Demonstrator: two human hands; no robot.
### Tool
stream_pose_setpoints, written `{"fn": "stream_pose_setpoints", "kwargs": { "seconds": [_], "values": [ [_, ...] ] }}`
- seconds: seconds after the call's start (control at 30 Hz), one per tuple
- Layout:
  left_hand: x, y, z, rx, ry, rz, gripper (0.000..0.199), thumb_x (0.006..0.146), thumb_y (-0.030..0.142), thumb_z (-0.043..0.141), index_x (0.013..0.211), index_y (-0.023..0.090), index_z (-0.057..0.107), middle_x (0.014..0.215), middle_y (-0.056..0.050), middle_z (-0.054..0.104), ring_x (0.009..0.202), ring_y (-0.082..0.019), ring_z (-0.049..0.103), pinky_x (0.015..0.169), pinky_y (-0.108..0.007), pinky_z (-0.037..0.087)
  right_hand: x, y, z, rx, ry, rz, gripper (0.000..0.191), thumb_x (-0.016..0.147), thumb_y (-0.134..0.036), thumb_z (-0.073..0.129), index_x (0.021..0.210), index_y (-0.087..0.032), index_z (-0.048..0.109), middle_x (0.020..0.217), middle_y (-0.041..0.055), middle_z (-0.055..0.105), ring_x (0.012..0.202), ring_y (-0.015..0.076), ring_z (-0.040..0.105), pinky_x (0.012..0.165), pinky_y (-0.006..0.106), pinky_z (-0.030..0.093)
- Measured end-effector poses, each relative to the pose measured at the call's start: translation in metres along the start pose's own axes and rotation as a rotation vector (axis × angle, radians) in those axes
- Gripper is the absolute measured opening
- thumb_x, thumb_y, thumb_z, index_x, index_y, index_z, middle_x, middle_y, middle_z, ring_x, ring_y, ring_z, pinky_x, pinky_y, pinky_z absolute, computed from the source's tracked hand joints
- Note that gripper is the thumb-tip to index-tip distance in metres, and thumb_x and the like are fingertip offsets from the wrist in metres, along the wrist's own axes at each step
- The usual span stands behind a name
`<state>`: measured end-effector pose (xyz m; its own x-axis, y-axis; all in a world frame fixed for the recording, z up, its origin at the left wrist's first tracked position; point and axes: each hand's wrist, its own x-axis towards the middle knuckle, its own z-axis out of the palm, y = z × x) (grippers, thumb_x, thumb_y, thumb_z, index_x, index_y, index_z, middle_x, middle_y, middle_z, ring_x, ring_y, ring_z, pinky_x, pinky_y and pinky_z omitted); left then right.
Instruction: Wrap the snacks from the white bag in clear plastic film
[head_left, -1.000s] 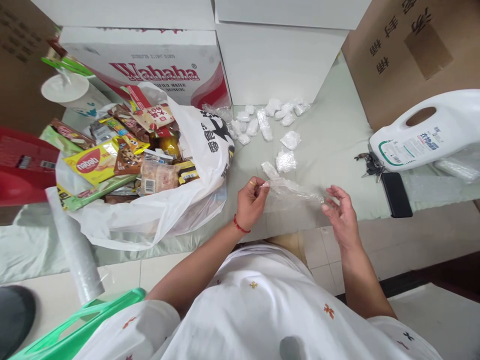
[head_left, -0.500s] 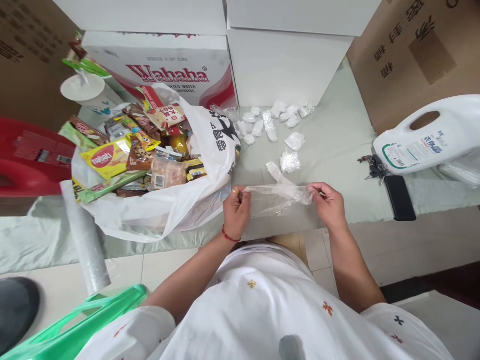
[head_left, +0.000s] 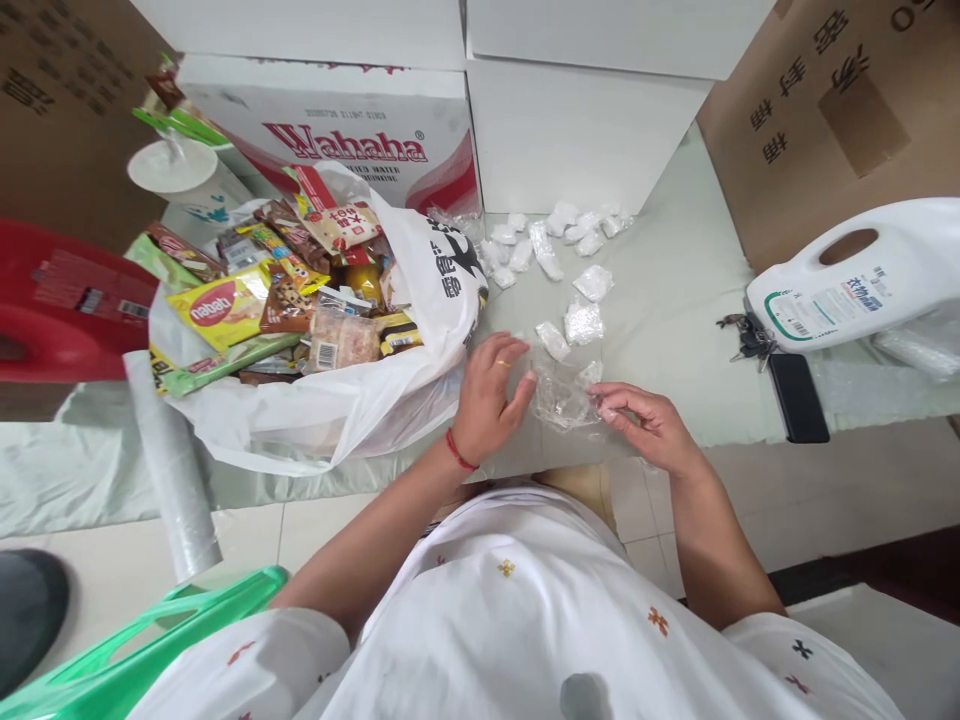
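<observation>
A crumpled sheet of clear plastic film (head_left: 562, 398) lies on the table between my hands. Its right edge is pinched in the fingertips of my right hand (head_left: 643, 422). My left hand (head_left: 491, 395) is open at the film's left side, thumb and fingers apart, holding nothing. Just beyond the film sits a small white wrapped piece (head_left: 553, 341), beside a larger wrapped packet (head_left: 583, 323). Several more small wrapped packets (head_left: 544, 250) are scattered toward the white box.
On the left stands a white plastic bag (head_left: 420, 370) full of snacks, with a film roll (head_left: 169, 460) and red jug (head_left: 67, 300) near it. White boxes (head_left: 570, 140) line the back. A white detergent bottle (head_left: 847, 275), keys (head_left: 750, 338) and phone (head_left: 799, 397) lie right.
The film stretched between both hands has dropped to the table and crumpled. My left hand has let go and opened; my right hand still pinches its edge.
</observation>
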<state>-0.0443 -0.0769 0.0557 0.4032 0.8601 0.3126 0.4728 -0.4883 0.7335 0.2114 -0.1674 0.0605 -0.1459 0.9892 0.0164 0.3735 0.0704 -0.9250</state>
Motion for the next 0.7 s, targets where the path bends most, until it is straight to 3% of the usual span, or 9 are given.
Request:
{"fn": "stream_pose_setpoints", "kwargs": {
  "seconds": [0.13,0.27,0.4,0.5,0.6,0.7],
  "values": [
    [0.031,-0.003,0.005,0.015,-0.276,0.121,0.048,0.087,0.026,0.061,0.135,0.018,0.058,0.139,-0.017,0.06,0.14,-0.034,0.048,0.118,-0.053,0.035,-0.003,-0.007,-0.006,0.039,-0.11,-0.033,0.017,0.099,-0.038,0.062,0.099,-0.026,0.074,0.129,0.0089,0.072,0.12,0.0243,0.068,0.105,0.042,0.052],
    [0.049,-0.011,0.02,-0.199,-0.503,0.156,0.067,0.078,0.019,0.063,0.144,0.021,0.052,0.147,-0.014,0.057,0.142,-0.032,0.048,0.121,-0.051,0.035,-0.006,-0.014,-0.013,0.036,-0.188,-0.025,0.018,0.097,-0.04,0.064,0.097,-0.026,0.076,0.129,0.0087,0.073,0.12,0.0248,0.069,0.104,0.042,0.053],
    [0.054,-0.02,0.03,-0.453,-0.512,0.022,0.081,0.068,0.02,0.076,0.145,0.024,0.053,0.148,-0.012,0.055,0.137,-0.034,0.053,0.116,-0.051,0.043,-0.01,-0.016,-0.025,0.049,-0.214,-0.006,0.017,0.096,-0.039,0.065,0.095,-0.026,0.077,0.13,0.0091,0.072,0.118,0.0258,0.07,0.104,0.043,0.054],
    [0.046,-0.027,0.031,-0.584,-0.577,-0.149,0.087,0.061,0.015,0.077,0.144,0.029,0.055,0.149,-0.011,0.055,0.125,-0.035,0.062,0.103,-0.05,0.054,-0.014,-0.011,-0.036,0.094,-0.166,0.026,0.017,0.095,-0.039,0.066,0.091,-0.026,0.076,0.131,0.009,0.072,0.119,0.0272,0.069,0.107,0.046,0.053],
    [0.035,-0.033,0.026,-0.767,-0.584,-0.345,0.074,0.063,0.016,0.069,0.136,0.029,0.06,0.147,-0.011,0.058,0.126,-0.033,0.063,0.096,-0.047,0.056,-0.017,-0.003,-0.046,0.161,-0.08,0.026,0.015,0.094,-0.036,0.068,0.086,-0.026,0.076,0.129,0.0083,0.073,0.122,0.0285,0.068,0.108,0.049,0.053],
    [0.032,-0.034,0.017,-0.927,-0.406,-0.494,0.047,0.07,0.023,0.063,0.116,0.024,0.067,0.133,-0.011,0.066,0.128,-0.032,0.06,0.096,-0.045,0.055,-0.016,0.003,-0.052,0.182,-0.018,0.019,0.012,0.093,-0.034,0.071,0.085,-0.027,0.077,0.127,0.008,0.074,0.124,0.0302,0.067,0.106,0.051,0.054]
  ]
}}
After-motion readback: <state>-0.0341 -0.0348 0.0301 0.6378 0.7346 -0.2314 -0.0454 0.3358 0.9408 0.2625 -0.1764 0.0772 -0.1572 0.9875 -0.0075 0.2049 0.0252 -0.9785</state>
